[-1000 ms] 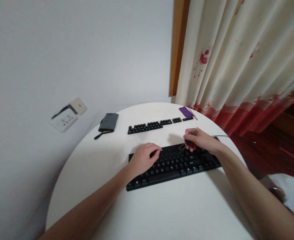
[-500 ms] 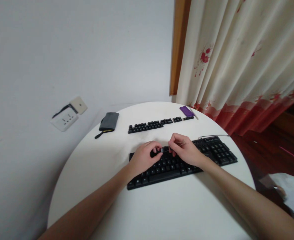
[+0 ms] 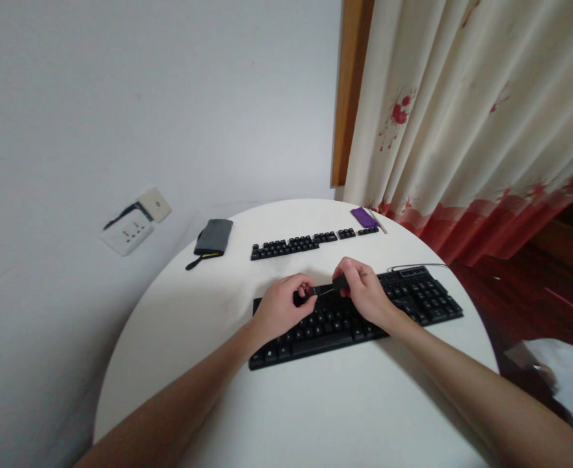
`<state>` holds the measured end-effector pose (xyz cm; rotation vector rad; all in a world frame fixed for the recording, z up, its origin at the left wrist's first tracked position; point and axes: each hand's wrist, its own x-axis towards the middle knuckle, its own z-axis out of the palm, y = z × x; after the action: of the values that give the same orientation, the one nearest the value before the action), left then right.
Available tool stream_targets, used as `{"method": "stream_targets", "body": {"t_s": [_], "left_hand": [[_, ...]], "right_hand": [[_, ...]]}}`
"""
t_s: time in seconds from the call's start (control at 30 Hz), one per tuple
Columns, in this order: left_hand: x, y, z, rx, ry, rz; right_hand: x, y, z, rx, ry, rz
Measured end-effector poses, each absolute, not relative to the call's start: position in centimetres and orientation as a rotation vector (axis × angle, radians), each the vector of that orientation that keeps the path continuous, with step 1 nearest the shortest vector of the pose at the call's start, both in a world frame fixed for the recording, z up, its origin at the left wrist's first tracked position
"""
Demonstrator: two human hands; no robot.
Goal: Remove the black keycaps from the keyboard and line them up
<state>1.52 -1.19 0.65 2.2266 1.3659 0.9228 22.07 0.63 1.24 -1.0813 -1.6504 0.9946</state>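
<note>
A black keyboard [image 3: 320, 341] lies on the white round table, beneath both hands. My left hand [image 3: 281, 305] is closed around a small dark tool with thin wire, which looks like a keycap puller [image 3: 322, 290]. Its wire end points right, towards my right hand [image 3: 365, 294]. Between the thumb and fingers of that hand is a small black piece that looks like a keycap [image 3: 339, 282], close to or touching the wire. Loose black keycaps [image 3: 286, 248] stand in rows behind the keyboard.
A grey pouch [image 3: 213, 237] with a dark strap lies at the table's back left. At the back right are a purple cloth-like item [image 3: 364, 218] and a thin pale stick [image 3: 379, 221]. The keyboard cable [image 3: 417, 265] runs off the right edge. Wall and curtain border the table.
My right hand has shifted slightly right and turned. The black piece in its fingers now shows, and more of the tool and wire is exposed. My left hand has hardly moved.
</note>
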Motion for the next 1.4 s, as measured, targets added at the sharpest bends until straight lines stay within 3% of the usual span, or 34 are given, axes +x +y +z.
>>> {"method": "stream_targets", "body": {"t_s": [0.37, 0.5, 0.87, 1.17, 1.4], "left_hand": [[1.2, -0.6, 0.5, 1.972, 1.337, 1.037], [1.2, -0.7, 0.4, 2.045, 1.358, 1.018], [1.2, -0.8, 0.0, 2.156, 1.288, 0.991], [1.2, -0.7, -0.2, 2.149, 1.270, 0.998], [1.2, -0.5, -0.3, 2.104, 1.265, 1.030]], "right_hand": [[21.4, 0.4, 0.5, -1.076, -1.559, 1.030], [21.8, 0.6, 0.9, -0.933, -1.665, 0.707], [22.1, 0.2, 1.6, -0.807, -2.465, 0.228], [22.0, 0.3, 1.4, -0.940, -2.516, 0.015], [22.2, 0.8, 0.8, -1.037, -2.408, 0.114]]}}
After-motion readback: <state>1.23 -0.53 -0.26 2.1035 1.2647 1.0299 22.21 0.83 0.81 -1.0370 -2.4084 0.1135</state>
